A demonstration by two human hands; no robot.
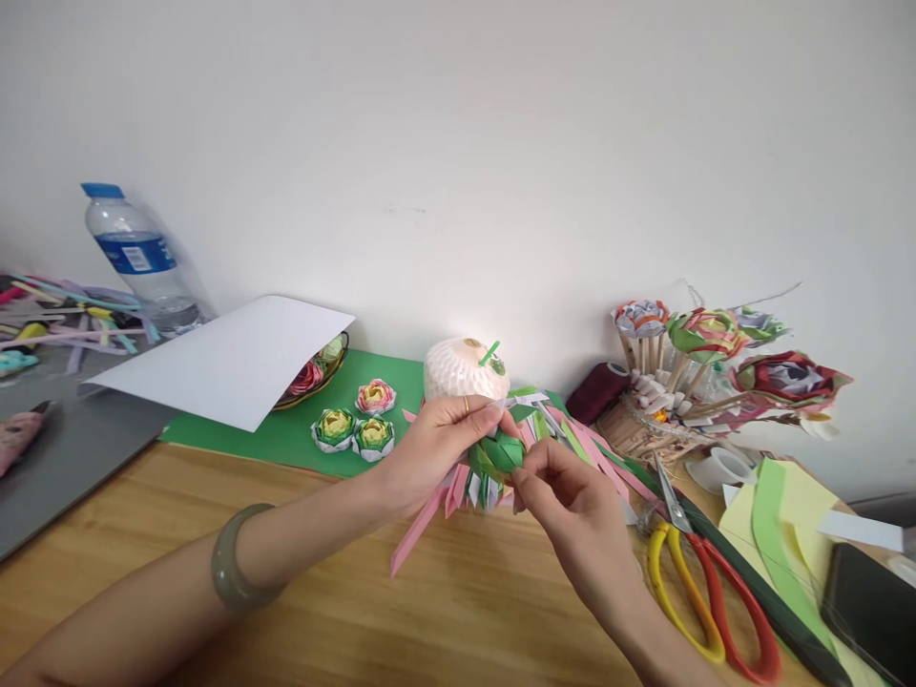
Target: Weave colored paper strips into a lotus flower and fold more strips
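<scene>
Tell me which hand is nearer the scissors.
Right. The right hand is left of the scissors; the left hand is farther left, across the green folded paper.

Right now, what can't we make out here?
- Basket contents: head view, partly hidden by white sheet.
- Green paper piece, far side: head view, hidden by its front and the left hand.
- Bottle label text: head view, too small.
- Phone, part: head view, cut off by right edge.

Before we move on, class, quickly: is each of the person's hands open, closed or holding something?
Left hand: closed, holding the green folded-paper piece.
Right hand: closed, fingertips pinching the same piece's near edge.
</scene>
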